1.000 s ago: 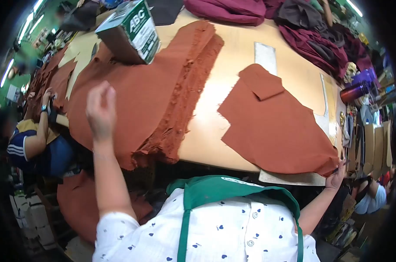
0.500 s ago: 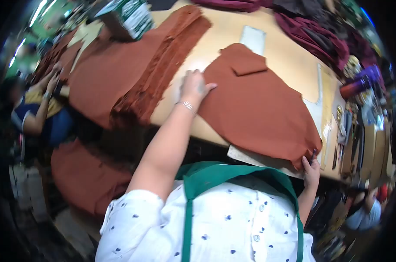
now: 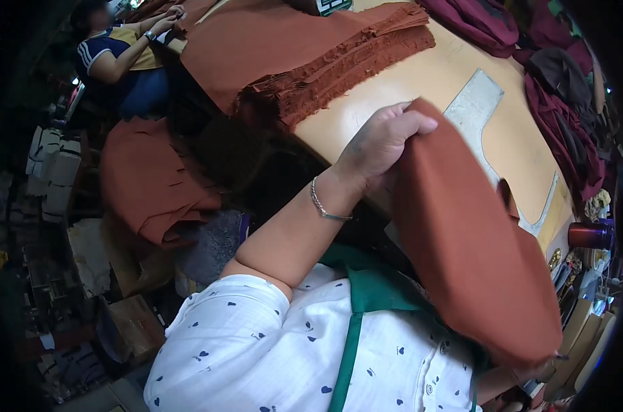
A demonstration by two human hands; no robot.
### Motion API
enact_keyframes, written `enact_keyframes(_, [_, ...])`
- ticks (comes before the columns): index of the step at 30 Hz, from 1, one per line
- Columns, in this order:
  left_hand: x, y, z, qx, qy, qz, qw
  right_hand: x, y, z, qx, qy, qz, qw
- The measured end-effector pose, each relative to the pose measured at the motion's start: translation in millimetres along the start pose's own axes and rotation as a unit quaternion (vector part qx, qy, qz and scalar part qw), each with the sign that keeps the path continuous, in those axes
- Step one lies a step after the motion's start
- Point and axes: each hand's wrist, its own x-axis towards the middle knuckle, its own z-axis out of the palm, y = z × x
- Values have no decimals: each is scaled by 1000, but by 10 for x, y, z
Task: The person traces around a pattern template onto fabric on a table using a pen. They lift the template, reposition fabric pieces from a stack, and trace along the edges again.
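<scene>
My left hand (image 3: 387,141) grips the upper end of a rust-brown fabric piece (image 3: 466,240), thumb pressed over its edge. The piece is lifted off the table and hangs toward my body on the right. At its lower right end is my right hand (image 3: 524,374), mostly hidden under the cloth, with something thin and dark beside it. Behind the lifted cloth a grey-white template (image 3: 477,103) lies on the table. A thick stack of rust-brown fabric (image 3: 277,48) with frayed edges lies further left.
The pale wooden table (image 3: 346,120) runs diagonally. Maroon and dark cloth (image 3: 565,110) is heaped along its far side, near a purple tumbler (image 3: 589,235). More rust-brown pieces (image 3: 150,178) sit low at the left. A co-worker (image 3: 126,58) works at the upper left.
My left hand has closed on the cloth's edge and raised it from the table. The piece has swung toward my body, uncovering more of the template. The view has turned to the left.
</scene>
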Motion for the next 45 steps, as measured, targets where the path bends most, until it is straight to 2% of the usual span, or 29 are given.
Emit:
enact_keyframes(1, [-29, 55, 62, -33, -27, 6, 999, 15, -63, -187, 9, 21, 6, 1000])
enact_keyframes(4, [367, -95, 16, -24, 66, 66, 995, 432, 65, -772, 88, 132, 58, 986])
enact_keyframes(5, [603, -154, -15, 107, 143, 105, 978, 667, 129, -1022, 157, 159, 96, 970])
enact_keyframes(7, [1032, -158, 76, 185, 215, 57, 957, 1229, 234, -1375, 327, 129, 186, 917])
enact_keyframes(8, [1456, -167, -71, 331, 149, 111, 925, 1442, 390, -572, 89, 239, 42, 966])
enact_keyframes(9, [1701, -98, -12, 407, 112, 161, 892, 1685, 253, -873, 125, 57, 33, 990])
enact_keyframes(10, [1760, 43, 161, 439, 92, 212, 868, 1807, 53, -272, 97, 160, -33, 982])
enact_keyframes(11, [1749, 230, 349, 433, 80, 256, 861, 1861, -217, -270, 72, 120, -73, 988])
enact_keyframes(12, [1711, 362, 541, 411, 63, 288, 863, 1848, -395, 125, 20, 223, -151, 963])
enact_keyframes(14, [1519, 603, 834, 371, 34, 346, 861, 1673, -745, 344, 61, -18, -165, 984])
enact_keyframes(17, [1196, 858, 973, 345, 10, 395, 852, 1414, -769, 801, 58, 204, -247, 946])
enact_keyframes(18, [1066, 891, 929, 340, 11, 396, 853, 1267, -664, 742, 11, 84, -217, 972])
enact_keyframes(19, [938, 878, 841, 309, 18, 355, 882, 1241, -509, 758, -3, 292, -224, 930])
enact_keyframes(20, [816, 836, 732, 251, 25, 290, 923, 1130, -337, 832, -50, 314, -200, 927])
enact_keyframes(21, [731, 740, 634, 106, 57, 161, 980, 1023, -165, 898, -77, 288, -166, 940])
enact_keyframes(23, [730, 515, -84, 97, 57, 87, 990, 847, 291, 830, -69, 313, -100, 942])
enact_keyframes(25, [690, 146, -766, 68, 73, -79, 992, 754, 748, 724, -102, 368, -2, 924])
enact_keyframes(26, [573, -60, -817, 52, 76, -104, 990, 673, 871, 596, -185, 341, 100, 916])
enact_keyframes(27, [501, -323, -1087, 35, 92, -130, 987, 668, 1021, 618, -134, 336, 74, 929])
enact_keyframes(28, [487, -528, -1262, 20, 107, -157, 982, 604, 1450, 142, -319, 317, 63, 891])
enact_keyframes(30, [371, -617, -1116, 160, 92, -104, 977, 619, 1239, 374, -538, 312, 162, 766])
enact_keyframes(31, [318, -617, -1073, 229, 87, -74, 967, 608, 1249, 382, -558, 318, 157, 750])
enact_keyframes(34, [328, -385, -1148, 342, 50, -204, 916, 541, 1218, 300, -595, 321, 147, 722])
enact_keyframes(36, [411, -327, -1138, 374, 65, -219, 899, 549, 1061, 337, -627, 308, 184, 691])
enact_keyframes(38, [564, -183, -1162, 428, 81, -223, 872, 581, 1043, 296, -695, 343, 163, 611])
enact_keyframes(39, [657, -173, -1086, 471, 117, -175, 857, 620, 1104, 238, -749, 370, 72, 545])
enact_keyframes(41, [1135, -72, -1322, 557, 101, -116, 816, 800, 1138, 318, -752, 358, -5, 553])
enact_keyframes(43, [1700, -145, -1528, 675, 68, 109, 726, 993, 1320, 460, -759, 300, -44, 576])
enact_keyframes(45, [2066, -182, -1272, 715, 73, 85, 691, 1151, 1604, 573, -779, 221, -60, 583])
